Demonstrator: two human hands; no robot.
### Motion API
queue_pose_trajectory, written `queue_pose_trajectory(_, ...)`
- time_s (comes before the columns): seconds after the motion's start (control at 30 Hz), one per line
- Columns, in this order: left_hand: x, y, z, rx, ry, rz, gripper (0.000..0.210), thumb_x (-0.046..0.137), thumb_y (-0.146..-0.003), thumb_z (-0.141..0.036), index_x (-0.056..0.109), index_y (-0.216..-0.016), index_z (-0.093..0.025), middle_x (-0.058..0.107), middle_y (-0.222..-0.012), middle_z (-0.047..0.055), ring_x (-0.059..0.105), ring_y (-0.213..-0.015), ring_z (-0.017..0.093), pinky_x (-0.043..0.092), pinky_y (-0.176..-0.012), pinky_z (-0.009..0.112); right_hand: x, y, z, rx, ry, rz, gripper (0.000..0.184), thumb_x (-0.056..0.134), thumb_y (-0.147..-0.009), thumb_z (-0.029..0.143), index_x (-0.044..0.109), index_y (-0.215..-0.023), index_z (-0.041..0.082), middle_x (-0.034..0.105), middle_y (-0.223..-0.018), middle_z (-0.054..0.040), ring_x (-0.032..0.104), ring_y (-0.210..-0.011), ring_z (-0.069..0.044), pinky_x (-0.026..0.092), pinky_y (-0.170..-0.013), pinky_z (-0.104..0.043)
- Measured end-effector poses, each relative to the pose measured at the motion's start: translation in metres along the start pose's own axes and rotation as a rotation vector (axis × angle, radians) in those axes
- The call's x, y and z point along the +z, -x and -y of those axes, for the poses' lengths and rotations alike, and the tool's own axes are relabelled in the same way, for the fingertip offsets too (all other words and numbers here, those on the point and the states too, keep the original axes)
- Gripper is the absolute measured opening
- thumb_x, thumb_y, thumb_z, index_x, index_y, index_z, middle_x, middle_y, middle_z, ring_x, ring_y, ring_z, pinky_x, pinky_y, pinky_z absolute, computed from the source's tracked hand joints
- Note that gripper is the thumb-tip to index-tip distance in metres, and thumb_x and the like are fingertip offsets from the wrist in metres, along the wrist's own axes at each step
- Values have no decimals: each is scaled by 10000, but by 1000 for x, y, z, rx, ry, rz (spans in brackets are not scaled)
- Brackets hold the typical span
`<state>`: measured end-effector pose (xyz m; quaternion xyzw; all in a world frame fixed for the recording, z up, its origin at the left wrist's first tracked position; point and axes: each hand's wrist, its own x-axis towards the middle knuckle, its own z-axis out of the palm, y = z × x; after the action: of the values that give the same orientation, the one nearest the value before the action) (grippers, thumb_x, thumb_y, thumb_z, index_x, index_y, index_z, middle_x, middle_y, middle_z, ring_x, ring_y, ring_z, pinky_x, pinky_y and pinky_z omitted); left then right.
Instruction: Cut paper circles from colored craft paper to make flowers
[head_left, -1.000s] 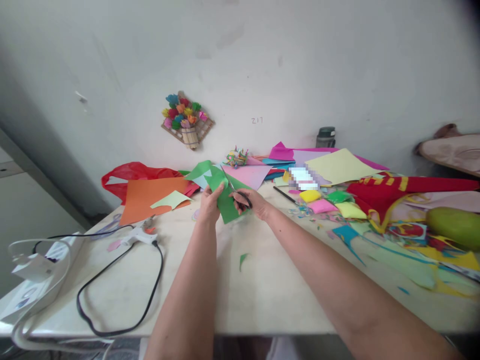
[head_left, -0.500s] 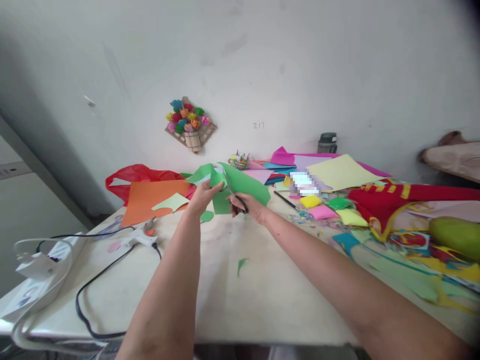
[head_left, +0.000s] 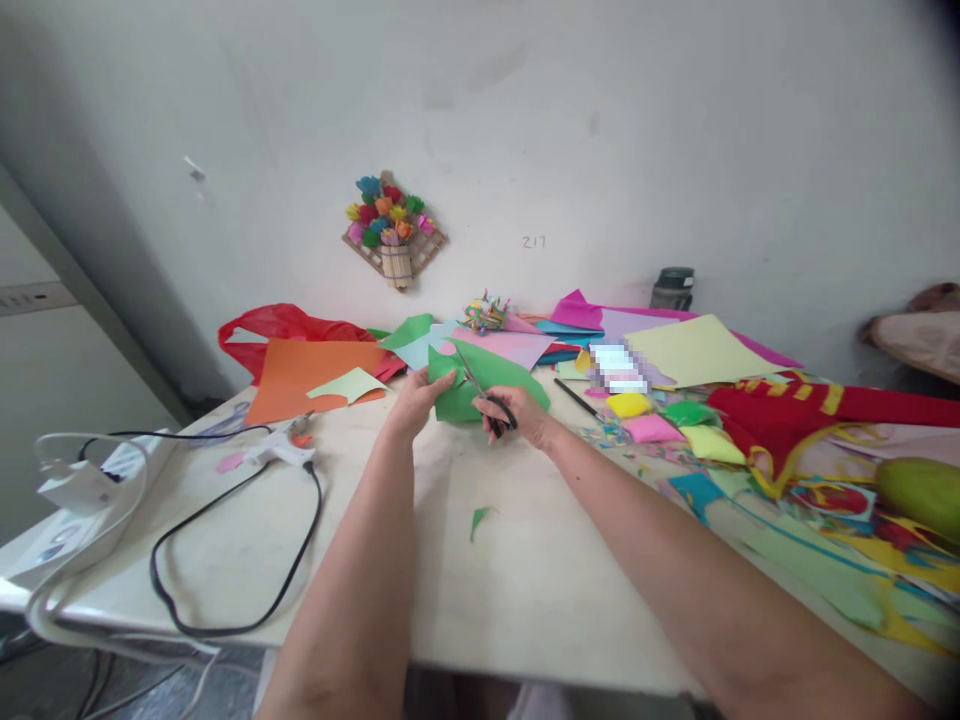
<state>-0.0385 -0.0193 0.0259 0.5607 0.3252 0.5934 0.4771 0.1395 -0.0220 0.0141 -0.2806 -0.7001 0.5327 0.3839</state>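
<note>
A sheet of green paper (head_left: 516, 368) is held up over the middle of the table. My left hand (head_left: 417, 398) pinches its left edge between thumb and fingers. In my right hand (head_left: 523, 412) is a pair of scissors (head_left: 472, 375) with black handles, fingers through the loops. The blades point up and to the left, at the paper just beside my left thumb. Exactly how far apart the blades are is hard to make out. A small green paper scrap (head_left: 478, 520) lies on the table below my hands.
At left are orange paper (head_left: 319, 365), a white glue gun (head_left: 283, 446) with its black cord, and a power strip (head_left: 112, 495). On the right lie colourful packets (head_left: 651, 428), a black pen (head_left: 576, 398), paper scraps (head_left: 817, 555), red cloth (head_left: 757, 415) and a green fruit (head_left: 922, 487).
The view has shifted slightly. The green paper's left part, folded up around my left hand before, now lies flatter and lower. The round green piece beside my left wrist is out of sight.
</note>
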Motion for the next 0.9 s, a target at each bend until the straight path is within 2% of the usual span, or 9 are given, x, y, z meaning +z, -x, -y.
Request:
queue_pose_trajectory(0.13, 2, 0, -1, -6, 46, -42, 318, 754, -574, -302, 647, -820, -130, 688, -771, 58, 630, -639, 169, 500, -609, 273, -4, -1, -1, -30, 15, 26, 348, 594, -697, 479, 524, -679, 138, 580, -534, 10, 549, -394, -93, 333, -344, -168)
queue_pose_trajectory(0.33, 2, 0, 0, -63, 82, -56, 247, 759, -558, -265, 650, -727, -122, 683, -703, 53, 623, -593, 164, 497, -606, 276, -3, -2, -3, -10, 13, -2, 325, 625, -669, 448, 548, -708, 134, 551, -487, 33, 495, -340, -77, 345, -321, -172)
queue_pose_trajectory(0.57, 6, 5, -9, -56, 85, -35, 341, 781, -525, -270, 642, -798, -121, 688, -762, 76, 641, -674, 202, 499, -665, 320, -1, -3, -5, 8, -56, -5, 349, 650, -643, 448, 575, -774, 133, 544, -482, 45, 487, -342, -74, 387, -336, -181)
queue_pose_trajectory(0.7, 5, 6, -10, -7, 84, -8, 363, 768, -559, -276, 627, -862, -134, 689, -819, 74, 645, -718, 203, 500, -667, 310, 0, -4, -6, 7, -60, -6, 353, 660, -632, 447, 573, -769, 133, 551, -488, 42, 491, -344, -78, 401, -343, -191)
queue_pose_trajectory(0.9, 4, 2, -5, 31, 80, -55, 361, 743, -597, -325, 634, -880, -130, 688, -822, 75, 642, -743, 199, 497, -662, 296, 1, -3, -4, 13, -48, 1, 320, 649, -647, 430, 567, -746, 137, 545, -480, 43, 485, -342, -77, 389, -348, -190)
